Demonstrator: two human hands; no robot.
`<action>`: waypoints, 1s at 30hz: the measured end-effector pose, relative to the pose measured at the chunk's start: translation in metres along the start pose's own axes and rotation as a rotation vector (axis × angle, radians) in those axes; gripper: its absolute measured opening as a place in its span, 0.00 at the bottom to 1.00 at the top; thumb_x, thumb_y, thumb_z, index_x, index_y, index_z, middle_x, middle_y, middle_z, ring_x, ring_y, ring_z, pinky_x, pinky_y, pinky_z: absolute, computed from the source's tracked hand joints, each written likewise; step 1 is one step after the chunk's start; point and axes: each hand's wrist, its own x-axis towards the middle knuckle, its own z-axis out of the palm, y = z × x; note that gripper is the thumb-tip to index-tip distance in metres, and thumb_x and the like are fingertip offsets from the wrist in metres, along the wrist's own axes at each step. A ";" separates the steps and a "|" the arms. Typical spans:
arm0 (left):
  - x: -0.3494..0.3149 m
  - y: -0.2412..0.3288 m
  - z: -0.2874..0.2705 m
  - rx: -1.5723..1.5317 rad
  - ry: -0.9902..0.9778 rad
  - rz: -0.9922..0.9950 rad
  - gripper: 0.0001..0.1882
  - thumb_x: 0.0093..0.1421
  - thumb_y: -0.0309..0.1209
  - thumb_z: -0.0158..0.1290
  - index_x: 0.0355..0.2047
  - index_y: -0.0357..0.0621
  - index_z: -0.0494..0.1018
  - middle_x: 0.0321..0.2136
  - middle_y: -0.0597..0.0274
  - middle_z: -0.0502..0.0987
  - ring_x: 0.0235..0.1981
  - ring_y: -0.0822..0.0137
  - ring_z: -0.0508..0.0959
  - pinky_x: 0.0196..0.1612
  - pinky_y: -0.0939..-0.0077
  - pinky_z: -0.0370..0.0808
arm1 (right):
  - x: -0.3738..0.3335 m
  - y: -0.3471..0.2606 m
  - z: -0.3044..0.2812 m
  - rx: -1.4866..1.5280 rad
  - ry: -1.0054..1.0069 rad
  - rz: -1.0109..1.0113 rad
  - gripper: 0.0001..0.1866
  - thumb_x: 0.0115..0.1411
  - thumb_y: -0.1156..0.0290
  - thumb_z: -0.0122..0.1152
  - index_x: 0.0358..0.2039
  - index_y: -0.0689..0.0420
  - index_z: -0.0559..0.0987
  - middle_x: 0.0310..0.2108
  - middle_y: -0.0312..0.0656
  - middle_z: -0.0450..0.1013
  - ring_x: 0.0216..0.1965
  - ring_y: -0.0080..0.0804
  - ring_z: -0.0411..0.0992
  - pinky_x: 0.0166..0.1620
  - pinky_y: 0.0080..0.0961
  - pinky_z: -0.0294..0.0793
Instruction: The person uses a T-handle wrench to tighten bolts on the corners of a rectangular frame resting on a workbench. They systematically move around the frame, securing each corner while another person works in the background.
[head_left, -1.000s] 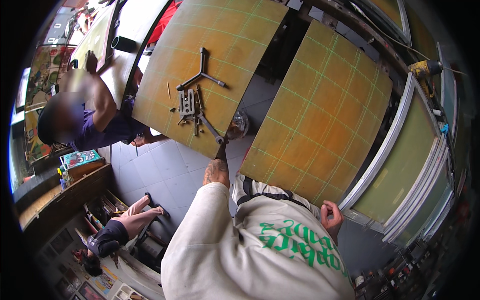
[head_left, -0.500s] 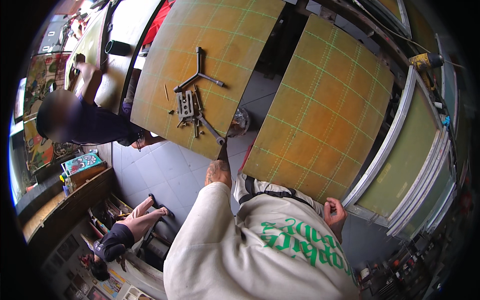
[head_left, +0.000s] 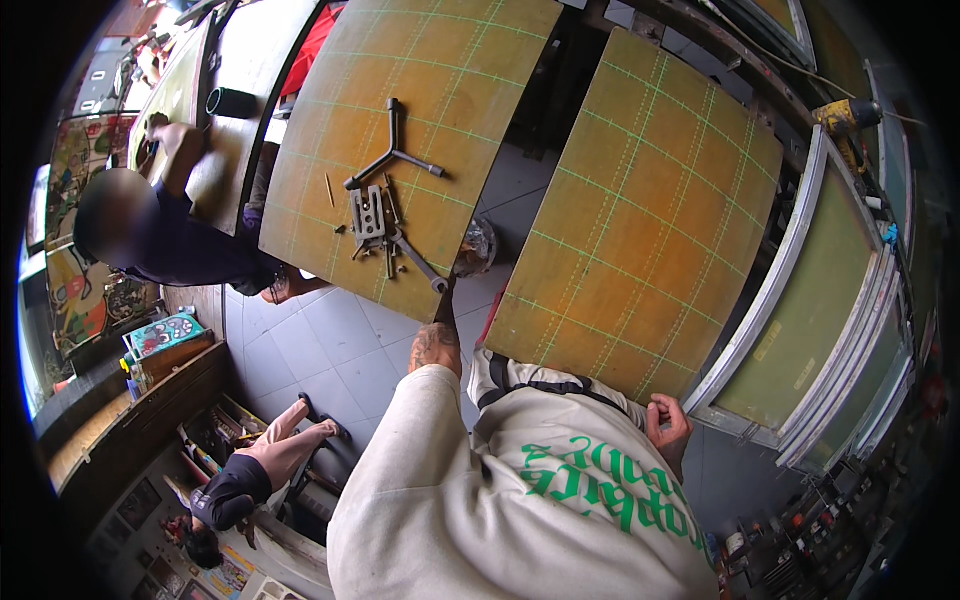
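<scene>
My left hand (head_left: pixel 435 347) is at the near right corner of the left grid-marked board (head_left: pixel 335 250). Its tattooed back shows but its fingers are hidden; a dark, narrow, pointed shape lies just beyond it, and I cannot tell whether the hand holds it. Close by is an open-end wrench (head_left: pixel 420 263). Past that lie a slotted metal block (head_left: pixel 368 214), several bolts (head_left: pixel 390 265), a three-armed Y wrench (head_left: pixel 394 152) and a thin stick (head_left: pixel 329 190). My right hand (head_left: pixel 668 425), fingers curled and nothing visible in them, is by the near edge of the right board (head_left: pixel 640 220).
A dark gap separates the boards, with a clear plastic bag (head_left: pixel 476 245) low in it. Framed screens (head_left: pixel 800 330) lean at the right beneath a yellow drill (head_left: pixel 848 116). A person (head_left: pixel 190 240) works at the left bench beside a black cup (head_left: pixel 231 102); another person (head_left: pixel 240 480) is at lower left.
The view has shifted very slightly. Both my hands keep their places, and the tools lie as before.
</scene>
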 end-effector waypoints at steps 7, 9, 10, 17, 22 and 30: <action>-0.007 0.001 -0.013 -0.030 -0.086 -0.026 0.14 0.62 0.24 0.46 0.45 0.37 0.78 0.45 0.41 0.80 0.50 0.46 0.80 0.52 0.58 0.77 | 0.001 -0.002 0.005 0.010 0.041 -0.095 0.08 0.60 0.74 0.63 0.40 0.61 0.81 0.24 0.40 0.77 0.24 0.21 0.74 0.30 0.21 0.75; -0.007 0.001 -0.014 -0.023 -0.083 -0.018 0.14 0.62 0.25 0.47 0.45 0.37 0.78 0.46 0.42 0.79 0.50 0.47 0.80 0.52 0.58 0.77 | 0.003 -0.004 0.005 0.003 0.043 -0.106 0.08 0.61 0.74 0.62 0.40 0.61 0.81 0.24 0.40 0.77 0.24 0.21 0.74 0.30 0.21 0.74; -0.006 0.001 -0.016 -0.004 -0.090 -0.012 0.14 0.62 0.25 0.47 0.45 0.37 0.78 0.47 0.43 0.80 0.50 0.48 0.80 0.51 0.58 0.77 | 0.002 -0.005 0.006 0.002 0.047 -0.108 0.08 0.61 0.74 0.62 0.40 0.61 0.81 0.25 0.40 0.77 0.24 0.22 0.74 0.30 0.21 0.74; 0.029 -0.008 0.005 0.107 -0.064 0.167 0.13 0.63 0.30 0.48 0.42 0.38 0.79 0.41 0.49 0.81 0.45 0.53 0.82 0.47 0.61 0.79 | 0.006 -0.038 -0.006 0.089 0.247 -0.078 0.06 0.62 0.75 0.62 0.38 0.63 0.81 0.27 0.42 0.78 0.27 0.25 0.75 0.34 0.24 0.75; 0.054 0.003 0.006 0.271 -0.096 0.268 0.14 0.65 0.34 0.48 0.39 0.39 0.80 0.36 0.53 0.83 0.40 0.56 0.83 0.44 0.64 0.79 | 0.003 0.005 -0.084 0.017 0.750 0.047 0.06 0.62 0.75 0.61 0.38 0.63 0.81 0.27 0.40 0.76 0.25 0.25 0.71 0.33 0.25 0.73; 0.042 0.070 -0.054 0.469 -0.704 0.461 0.18 0.67 0.40 0.47 0.34 0.41 0.82 0.28 0.59 0.85 0.33 0.61 0.86 0.38 0.69 0.81 | -0.052 0.263 -0.143 0.460 1.136 0.985 0.30 0.59 0.44 0.61 0.52 0.56 0.76 0.39 0.42 0.77 0.41 0.38 0.74 0.39 0.44 0.76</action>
